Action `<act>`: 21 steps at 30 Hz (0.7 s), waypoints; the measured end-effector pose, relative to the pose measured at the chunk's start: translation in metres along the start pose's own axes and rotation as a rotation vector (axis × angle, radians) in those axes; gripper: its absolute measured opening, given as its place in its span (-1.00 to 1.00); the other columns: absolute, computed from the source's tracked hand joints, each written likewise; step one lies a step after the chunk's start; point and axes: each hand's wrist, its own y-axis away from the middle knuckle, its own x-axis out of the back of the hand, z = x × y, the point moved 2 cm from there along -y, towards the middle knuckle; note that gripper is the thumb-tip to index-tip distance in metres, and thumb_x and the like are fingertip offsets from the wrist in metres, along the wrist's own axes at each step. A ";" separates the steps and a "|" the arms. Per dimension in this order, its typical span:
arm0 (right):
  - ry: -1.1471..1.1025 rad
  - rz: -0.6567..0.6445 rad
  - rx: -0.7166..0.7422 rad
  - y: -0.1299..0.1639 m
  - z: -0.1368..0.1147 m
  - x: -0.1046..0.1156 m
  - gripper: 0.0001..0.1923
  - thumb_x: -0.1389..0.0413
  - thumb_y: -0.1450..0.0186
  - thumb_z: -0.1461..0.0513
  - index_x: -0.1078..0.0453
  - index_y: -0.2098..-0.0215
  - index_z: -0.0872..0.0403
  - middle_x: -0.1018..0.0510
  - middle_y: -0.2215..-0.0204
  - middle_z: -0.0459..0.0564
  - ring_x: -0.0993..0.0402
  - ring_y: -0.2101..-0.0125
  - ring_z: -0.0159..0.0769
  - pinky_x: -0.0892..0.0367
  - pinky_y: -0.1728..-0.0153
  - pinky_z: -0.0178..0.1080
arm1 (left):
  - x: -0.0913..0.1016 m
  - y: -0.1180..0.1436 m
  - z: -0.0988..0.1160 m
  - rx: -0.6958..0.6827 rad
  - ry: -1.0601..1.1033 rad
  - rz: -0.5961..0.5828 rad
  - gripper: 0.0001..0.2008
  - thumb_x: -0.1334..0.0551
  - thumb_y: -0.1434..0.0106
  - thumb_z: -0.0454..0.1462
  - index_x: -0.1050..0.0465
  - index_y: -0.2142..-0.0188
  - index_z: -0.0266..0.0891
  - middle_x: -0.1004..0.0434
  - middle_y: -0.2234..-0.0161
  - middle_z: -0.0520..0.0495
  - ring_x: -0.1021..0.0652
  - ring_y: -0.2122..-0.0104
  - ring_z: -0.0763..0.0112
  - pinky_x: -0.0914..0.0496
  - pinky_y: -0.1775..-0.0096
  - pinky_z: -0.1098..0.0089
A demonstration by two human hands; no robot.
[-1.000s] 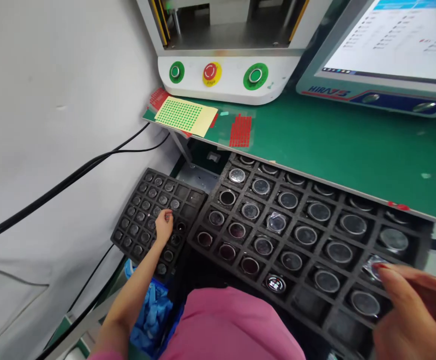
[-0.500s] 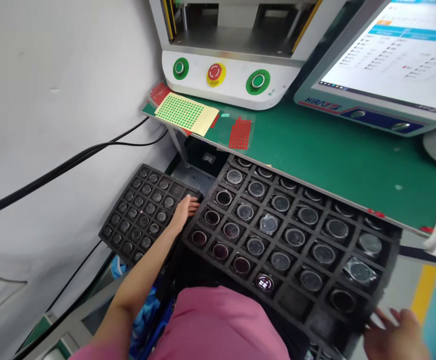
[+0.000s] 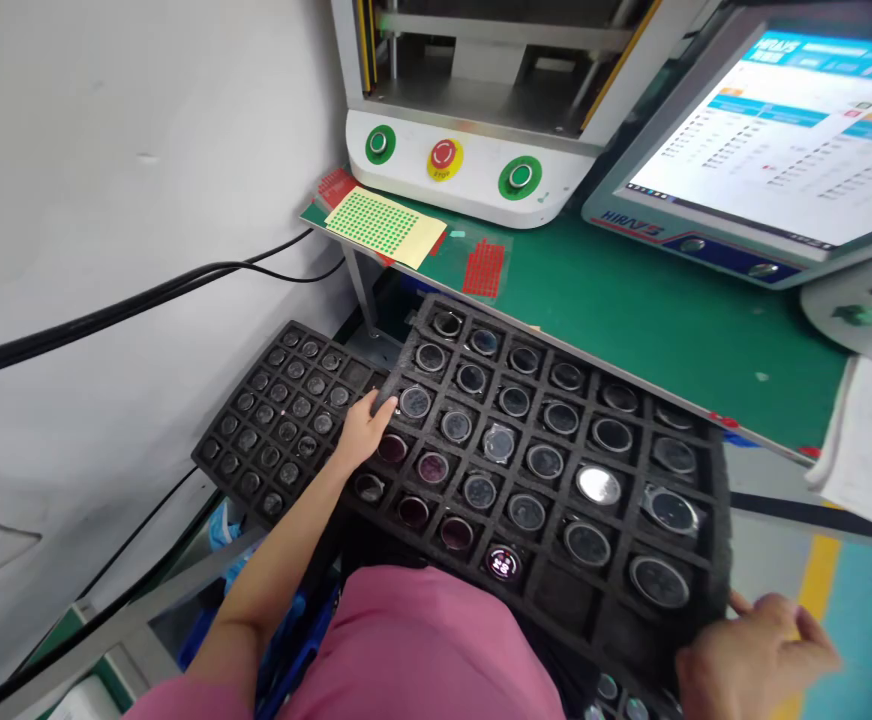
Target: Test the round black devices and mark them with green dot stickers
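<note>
- Both hands are now lifting the large foam tray (image 3: pixel 556 455) of round parts: left hand (image 3: pixel 363 430) has shifted over from the small tray (image 3: pixel 286 420), grip closed on its left edge.
- Right hand (image 3: pixel 751 655) is clamping the near-right corner.
- Tray is rising clear of the green counter (image 3: pixel 631 290).

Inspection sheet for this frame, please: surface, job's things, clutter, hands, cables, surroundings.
Surface: green bench, bare in the middle.
Job's things: large foam tray of round parts, mostly filled; one part shows a lit face. Small tray lies to its left.
Clutter: green sticker sheet, red stickers, papers.
Hands: left hand on the large tray's left edge; right hand at its near right corner, grip hidden.
Cables: black cables along the wall.
Surroundings: press with three buttons, monitor.
</note>
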 end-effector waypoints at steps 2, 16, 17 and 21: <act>-0.015 0.053 0.006 0.008 -0.010 -0.010 -0.52 0.07 -0.21 -0.07 -0.03 -0.05 -0.13 -0.44 0.06 0.23 -0.34 -0.10 0.14 -0.15 -0.14 0.28 | 0.019 0.012 -0.007 0.003 0.006 0.063 -0.70 -0.12 -0.25 -0.08 -0.48 0.31 -0.26 -0.62 0.31 -0.09 -0.56 0.24 0.23 -0.42 0.12 0.29; 0.037 -0.302 0.404 0.074 -0.069 -0.110 -0.35 -0.06 -0.20 -0.01 -0.07 -0.15 0.11 -0.46 0.20 0.07 -0.44 0.06 -0.07 -0.20 -0.12 0.11 | 0.126 0.093 -0.084 0.236 0.107 0.501 -0.51 -0.10 -0.20 0.06 -0.51 0.20 -0.31 -0.64 0.22 -0.17 -0.57 0.17 0.13 -0.42 0.07 0.22; 0.047 -0.295 0.404 0.073 -0.068 -0.109 -0.35 -0.07 -0.20 -0.02 -0.07 -0.14 0.11 -0.45 0.21 0.07 -0.44 0.06 -0.07 -0.20 -0.11 0.11 | 0.125 0.093 -0.085 0.242 0.109 0.491 -0.51 -0.11 -0.19 0.06 -0.52 0.21 -0.31 -0.64 0.23 -0.16 -0.57 0.18 0.13 -0.43 0.08 0.22; 0.088 -0.199 0.339 0.062 -0.053 -0.088 -0.39 -0.10 -0.14 -0.03 -0.09 -0.06 0.05 -0.39 0.32 0.01 -0.47 0.17 0.00 -0.31 0.01 0.17 | 0.107 0.073 -0.078 0.219 0.097 0.397 -0.57 -0.13 -0.18 0.04 -0.52 0.28 -0.27 -0.63 0.29 -0.12 -0.56 0.21 0.13 -0.41 0.10 0.23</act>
